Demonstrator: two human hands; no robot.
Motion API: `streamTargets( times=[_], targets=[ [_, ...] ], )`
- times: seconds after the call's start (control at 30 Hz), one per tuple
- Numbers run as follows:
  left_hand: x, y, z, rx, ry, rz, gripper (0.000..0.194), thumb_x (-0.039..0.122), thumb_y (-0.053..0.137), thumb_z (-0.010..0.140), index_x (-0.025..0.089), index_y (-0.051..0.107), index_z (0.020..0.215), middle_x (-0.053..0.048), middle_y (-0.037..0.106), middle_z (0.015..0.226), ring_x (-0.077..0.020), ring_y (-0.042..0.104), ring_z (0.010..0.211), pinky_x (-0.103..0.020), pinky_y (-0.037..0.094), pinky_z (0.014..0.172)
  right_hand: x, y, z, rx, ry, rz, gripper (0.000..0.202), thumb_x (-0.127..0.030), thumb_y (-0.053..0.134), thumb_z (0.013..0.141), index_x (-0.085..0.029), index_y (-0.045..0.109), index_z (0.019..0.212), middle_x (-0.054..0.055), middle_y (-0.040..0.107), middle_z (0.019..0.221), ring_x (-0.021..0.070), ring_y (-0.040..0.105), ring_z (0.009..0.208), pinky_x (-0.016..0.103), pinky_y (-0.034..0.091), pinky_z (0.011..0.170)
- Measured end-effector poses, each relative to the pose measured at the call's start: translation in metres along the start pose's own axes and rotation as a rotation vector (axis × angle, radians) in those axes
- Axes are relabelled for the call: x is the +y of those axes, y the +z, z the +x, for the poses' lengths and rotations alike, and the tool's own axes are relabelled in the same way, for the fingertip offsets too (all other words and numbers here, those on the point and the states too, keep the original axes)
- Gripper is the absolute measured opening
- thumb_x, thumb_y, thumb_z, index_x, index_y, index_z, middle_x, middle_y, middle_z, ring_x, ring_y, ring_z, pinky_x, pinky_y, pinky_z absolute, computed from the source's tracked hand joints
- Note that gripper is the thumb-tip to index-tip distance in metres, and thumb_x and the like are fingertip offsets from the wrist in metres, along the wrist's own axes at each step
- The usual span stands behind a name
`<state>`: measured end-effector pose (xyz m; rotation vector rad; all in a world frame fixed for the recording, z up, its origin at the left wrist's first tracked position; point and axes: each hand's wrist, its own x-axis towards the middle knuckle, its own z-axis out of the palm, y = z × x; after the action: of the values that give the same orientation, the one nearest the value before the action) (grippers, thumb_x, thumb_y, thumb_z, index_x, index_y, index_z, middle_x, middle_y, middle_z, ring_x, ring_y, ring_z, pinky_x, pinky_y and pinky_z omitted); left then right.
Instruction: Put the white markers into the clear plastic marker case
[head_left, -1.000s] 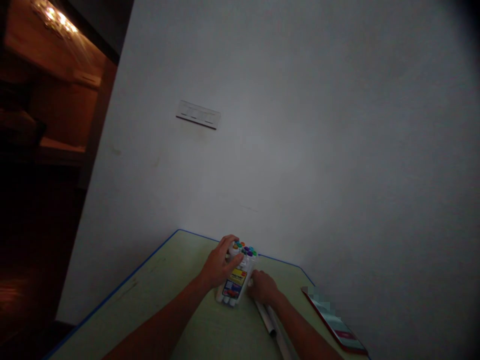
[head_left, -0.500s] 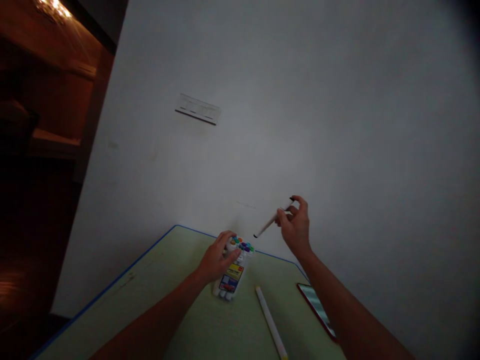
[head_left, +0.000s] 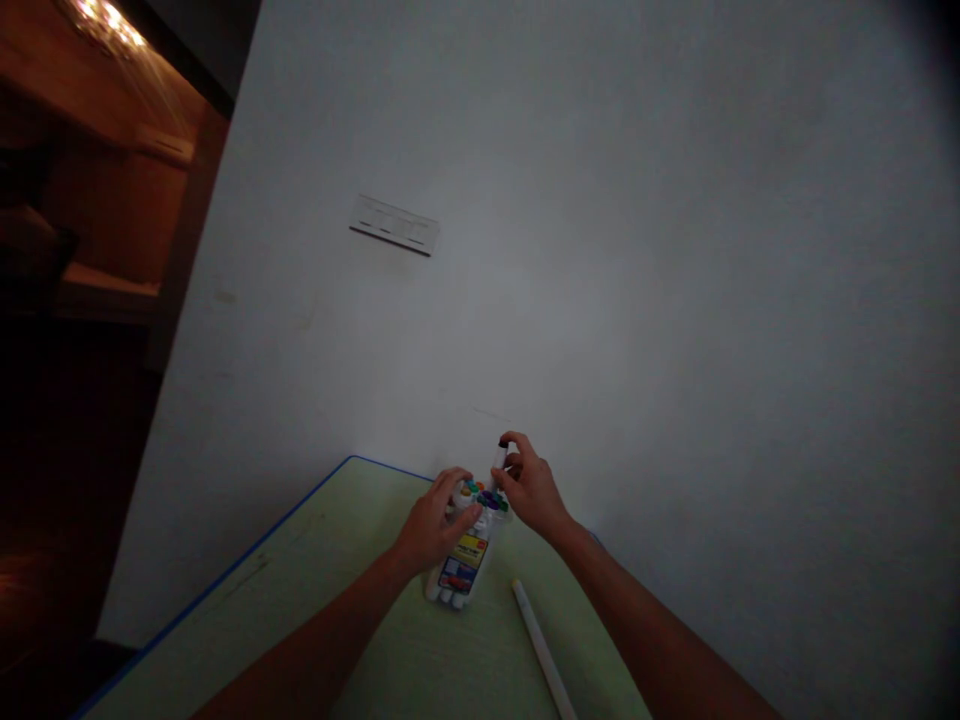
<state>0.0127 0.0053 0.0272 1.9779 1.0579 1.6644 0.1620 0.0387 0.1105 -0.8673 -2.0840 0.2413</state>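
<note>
A clear case of markers (head_left: 461, 570) with a yellow and blue label stands on the green table, several coloured cap ends showing at its top. My left hand (head_left: 435, 520) is wrapped round the upper part of this case. Between the fingers of my right hand (head_left: 531, 485) is a white marker with a dark end (head_left: 501, 455), held nearly upright over the right side of the case top. Its lower end is hidden among the fingers and the other markers, so I cannot tell how deep it sits.
On the table (head_left: 337, 600), edged in blue, lies another white marker (head_left: 541, 648) with a yellowish end, right of the case. The pale wall (head_left: 637, 250) rises behind the table and carries a small clear plate (head_left: 394, 227). A dim room with a lit lamp is at left.
My right hand has moved left and down, bringing its marker from a slant in the air to nearly upright at the case top. My right arm now hides the red-edged phone-like object.
</note>
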Motion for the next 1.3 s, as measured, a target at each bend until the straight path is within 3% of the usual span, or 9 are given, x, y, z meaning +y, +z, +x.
streamTargets(
  times=[0.17, 0.47, 0.67, 0.83, 1.0, 1.13, 1.2, 1.3],
  targets=[
    [0.0, -0.001, 0.0, 0.0, 0.015, -0.011, 0.037, 0.039, 0.047, 0.081, 0.021, 0.044, 0.114, -0.008, 0.048, 0.114, -0.0168, 0.053, 0.093, -0.025, 0.049, 0.068, 0.007, 0.004, -0.005, 0.016, 0.001, 0.005, 0.019, -0.022, 0.049, 0.071, -0.021, 0.047, 0.091, -0.004, 0.053, 0.061, 0.0123, 0.053, 0.052, 0.022, 0.038, 0.049],
    [-0.002, 0.001, 0.0, -0.008, 0.006, -0.026, 0.037, 0.038, 0.048, 0.081, 0.021, 0.043, 0.113, -0.007, 0.048, 0.114, -0.0168, 0.053, 0.093, -0.025, 0.049, 0.069, 0.011, 0.005, -0.005, -0.009, 0.015, -0.047, 0.014, -0.023, 0.05, 0.071, -0.021, 0.049, 0.085, -0.004, 0.054, 0.057, 0.0128, 0.052, 0.053, 0.023, 0.038, 0.051],
    [0.0, 0.0, 0.0, -0.008, 0.014, -0.014, 0.037, 0.038, 0.047, 0.081, 0.021, 0.043, 0.114, -0.008, 0.047, 0.115, -0.0174, 0.052, 0.095, -0.024, 0.048, 0.069, 0.012, 0.007, -0.005, -0.02, 0.012, -0.103, 0.008, -0.021, 0.052, 0.069, -0.02, 0.05, 0.076, 0.0, 0.059, 0.067, 0.014, 0.055, 0.061, 0.025, 0.041, 0.058],
    [-0.001, 0.0, 0.0, -0.008, 0.018, -0.027, 0.038, 0.039, 0.047, 0.082, 0.021, 0.043, 0.114, -0.008, 0.046, 0.116, -0.0163, 0.052, 0.095, -0.023, 0.048, 0.068, 0.012, 0.007, -0.005, -0.035, 0.033, -0.126, 0.003, -0.021, 0.052, 0.068, -0.019, 0.053, 0.069, -0.001, 0.057, 0.061, 0.0134, 0.051, 0.057, 0.025, 0.038, 0.057],
    [-0.001, 0.001, 0.001, -0.005, 0.03, -0.005, 0.038, 0.039, 0.047, 0.082, 0.021, 0.043, 0.115, -0.008, 0.047, 0.115, -0.0164, 0.052, 0.095, -0.024, 0.048, 0.069, 0.013, 0.009, -0.006, -0.089, 0.052, -0.175, 0.015, -0.018, 0.048, 0.068, -0.017, 0.056, 0.056, 0.001, 0.057, 0.058, 0.0132, 0.05, 0.057, 0.025, 0.037, 0.057],
    [-0.002, 0.0, 0.001, -0.013, 0.023, -0.007, 0.039, 0.04, 0.046, 0.082, 0.02, 0.043, 0.115, -0.009, 0.046, 0.117, -0.0174, 0.051, 0.097, -0.024, 0.049, 0.069, 0.015, 0.003, -0.004, -0.123, 0.002, -0.188, 0.02, -0.018, 0.046, 0.071, -0.016, 0.061, 0.058, 0.004, 0.061, 0.063, 0.0142, 0.053, 0.062, 0.025, 0.039, 0.06],
    [-0.003, 0.0, 0.001, -0.01, 0.018, -0.002, 0.039, 0.039, 0.047, 0.081, 0.02, 0.043, 0.115, -0.009, 0.046, 0.119, -0.018, 0.051, 0.099, -0.025, 0.049, 0.07, 0.023, -0.002, -0.004, -0.06, 0.002, -0.191, 0.023, -0.02, 0.044, 0.075, -0.015, 0.066, 0.07, 0.006, 0.065, 0.074, 0.0151, 0.056, 0.07, 0.025, 0.042, 0.066],
    [-0.003, 0.0, 0.001, -0.008, 0.018, 0.011, 0.038, 0.038, 0.047, 0.081, 0.02, 0.044, 0.115, -0.009, 0.046, 0.119, -0.018, 0.051, 0.1, -0.024, 0.048, 0.071, 0.047, -0.009, -0.013, 0.028, 0.172, -0.318, 0.028, -0.022, 0.04, 0.078, -0.013, 0.067, 0.084, 0.01, 0.067, 0.088, 0.0161, 0.059, 0.078, 0.027, 0.043, 0.073]
  ],
)
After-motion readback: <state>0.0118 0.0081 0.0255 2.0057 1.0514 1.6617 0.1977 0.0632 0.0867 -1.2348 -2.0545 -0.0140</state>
